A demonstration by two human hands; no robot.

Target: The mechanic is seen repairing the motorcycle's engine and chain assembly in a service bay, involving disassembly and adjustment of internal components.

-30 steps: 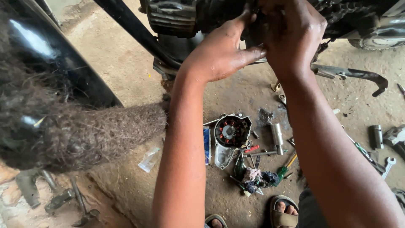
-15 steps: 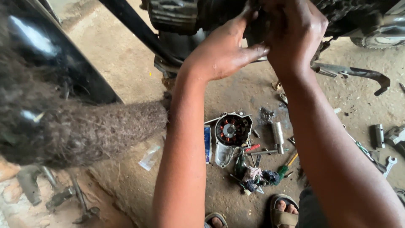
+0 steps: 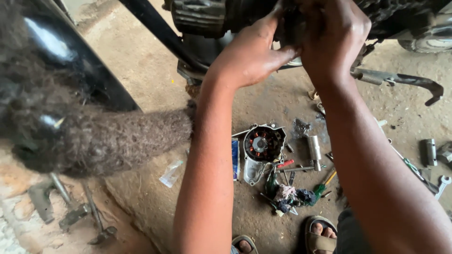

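Both hands work at the underside of the motorcycle engine at the top edge of the view. The left hand presses against a dark engine part, fingers curled on it. The right hand closes over the same part from the other side, touching the left hand; what lies inside its grip is hidden. A black frame tube runs diagonally just left of the hands, and the kick lever juts out to the right, near the right forearm.

Below the arms, on the concrete floor, lies a removed stator cover with copper windings. Just beside it: a metal cylinder, a screwdriver and a bundle of rags. A spanner lies well apart at the right edge. Open floor remains between the stator cover and the engine. Sandalled feet stand at the bottom edge.
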